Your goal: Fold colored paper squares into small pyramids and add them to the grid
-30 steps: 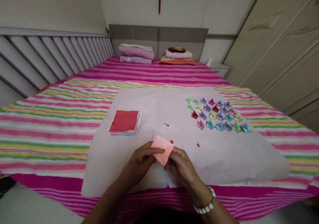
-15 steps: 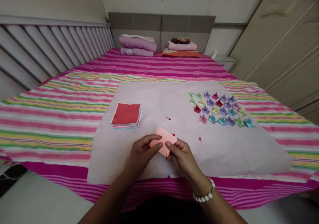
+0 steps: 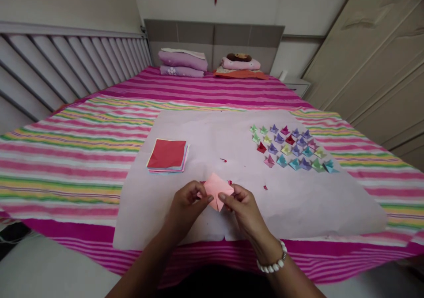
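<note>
A folded pink origami paper (image 3: 217,188), diamond-shaped with a slit at its lower point, is held between both hands above the white sheet. My left hand (image 3: 187,205) pinches its left corner between thumb and fingers. On the right side, the thumb of my right hand (image 3: 243,205) presses the front of the paper, with the fingers behind it. A white bead bracelet circles my right wrist. Small dark red bits (image 3: 224,160) lie on the sheet just beyond the paper, some partly hidden by it.
A stack of square coloured papers (image 3: 167,154), red on top, sits left on the large white sheet (image 3: 205,130). Rows of small folded paper pieces (image 3: 293,148) in several colours stand at right. Striped bedding (image 3: 66,165) surrounds the sheet; folded bedclothes (image 3: 182,62) lie by the headboard.
The left fingers have slid outward to the paper's left corner, leaving more of its face showing. The right thumb has shifted slightly. The camera view has tilted a little.
</note>
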{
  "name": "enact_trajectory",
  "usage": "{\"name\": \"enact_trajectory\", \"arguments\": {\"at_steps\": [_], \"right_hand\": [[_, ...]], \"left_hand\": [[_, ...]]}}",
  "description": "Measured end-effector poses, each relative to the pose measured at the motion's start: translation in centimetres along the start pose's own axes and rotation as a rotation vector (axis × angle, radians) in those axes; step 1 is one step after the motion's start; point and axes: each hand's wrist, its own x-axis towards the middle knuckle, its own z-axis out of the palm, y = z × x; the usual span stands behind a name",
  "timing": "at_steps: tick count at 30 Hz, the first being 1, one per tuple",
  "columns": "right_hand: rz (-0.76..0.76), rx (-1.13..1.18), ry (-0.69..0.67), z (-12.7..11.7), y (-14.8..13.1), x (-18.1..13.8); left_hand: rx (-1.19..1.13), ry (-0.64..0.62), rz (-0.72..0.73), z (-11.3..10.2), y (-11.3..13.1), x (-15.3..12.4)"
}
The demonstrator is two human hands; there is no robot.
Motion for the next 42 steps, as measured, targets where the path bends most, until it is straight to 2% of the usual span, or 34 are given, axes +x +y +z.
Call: {"name": "enact_trajectory", "arguments": {"at_steps": [5, 10, 13, 16, 21, 24, 29, 32, 35, 38, 42], "right_hand": [[-0.015, -0.019, -0.007, 0.1, -0.1, 0.1], [-0.010, 0.002, 0.011, 0.0, -0.3, 0.0], [-0.014, 0.012, -0.005, -0.1, -0.5, -0.1], [-0.034, 0.010, -0.029, -0.3, -0.8, -0.2], [-0.056, -0.001, -0.048, -0.4, -0.8, -0.2], [-0.059, -0.019, -0.059, -0.5, -0.7, -0.2], [-0.211, -0.075, 0.053, -0.8, -1.0, 0.1], [-0.202, -0.067, -0.075, -0.9, -1.4, 0.2], [-0.152, -0.015, -0.152, -0.9, -1.4, 0.2], [-0.137, 0.059, -0.077, -0.7, -1.1, 0.2], [-0.133, -0.015, -0.065, -0.8, -1.1, 0.1]], "left_hand": [[0.095, -0.075, -0.022, -0.2, 0.0, 0.1], [0.133, -0.020, -0.091, 0.3, 0.3, 0.2], [0.141, -0.035, -0.103, 0.4, 0.3, 0.1], [0.164, -0.057, -0.081, 0.5, 0.2, 0.2], [0.156, -0.028, 0.040, 0.5, -0.2, 0.3], [0.148, -0.019, 0.019, 0.6, -0.2, 0.2], [0.094, -0.115, 0.010, 0.6, 0.4, 0.1], [0.069, -0.150, -0.042, 0.8, 0.9, 0.2], [-0.029, -0.076, -0.121, 1.1, 0.7, 0.5], [-0.145, 0.024, -0.195, 1.2, 0.0, 0.7], [-0.150, 0.048, -0.244, 0.9, -0.9, 0.7]]}}
